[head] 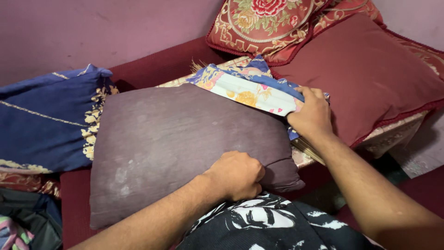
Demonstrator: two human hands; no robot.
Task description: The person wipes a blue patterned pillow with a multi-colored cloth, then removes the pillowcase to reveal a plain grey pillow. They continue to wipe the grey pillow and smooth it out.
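A dull purple cushion point(171, 139) lies flat in the middle of a dark red couch. My left hand point(238, 175) is closed on its near right edge. My right hand point(312, 113) grips the end of a folded floral cloth point(245, 88), blue, white and yellow, which lies across the cushion's far right corner. A black and white printed fabric point(268, 222) covers my lap below the left hand.
A navy cover with gold embroidery point(51, 120) lies at the left. A plain maroon pillow point(365, 74) and a red floral embroidered cushion point(263, 23) lean at the back right. Dark clothes point(23, 217) sit at the lower left. A purple wall point(92, 28) stands behind.
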